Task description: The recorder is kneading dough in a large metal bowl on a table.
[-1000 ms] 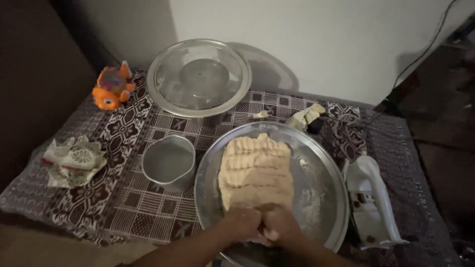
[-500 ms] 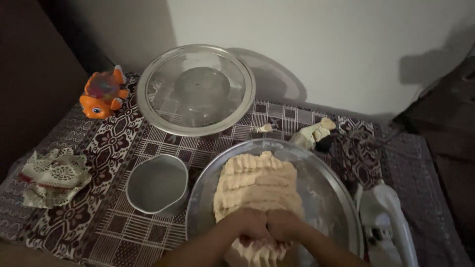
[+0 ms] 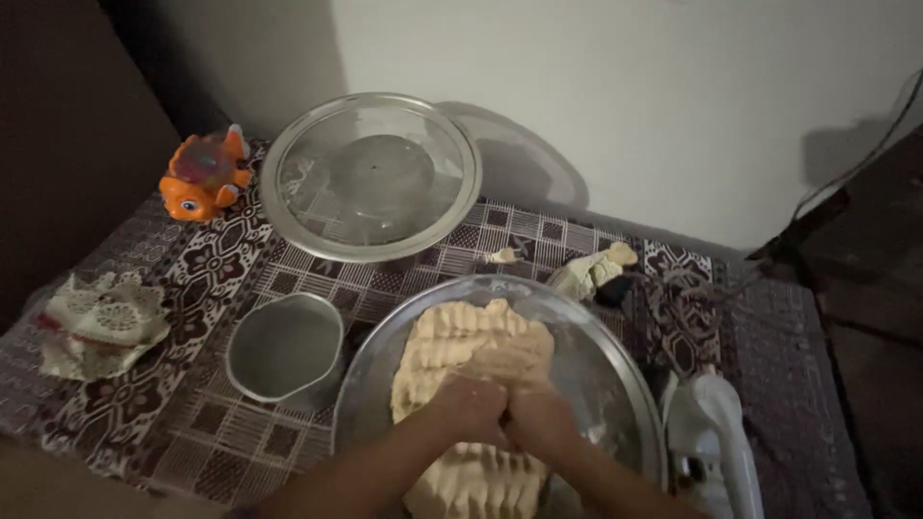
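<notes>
Pale dough [image 3: 478, 356] under both fists, left hand [image 3: 468, 407] beside right hand [image 3: 539, 420].

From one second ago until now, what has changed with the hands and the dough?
Both fists, left hand and right hand, moved forward from the dough's near edge to its middle, leaving ridged dough behind them. Nothing was picked up or released. The small pot, orange toy and tray kept their places.

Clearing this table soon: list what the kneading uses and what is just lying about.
In use: dough, big steel tray, left hand, right hand.
Lying about: orange toy fish, lace cloth, small steel pot, lidded steel pot, white plastic gadget.
</notes>
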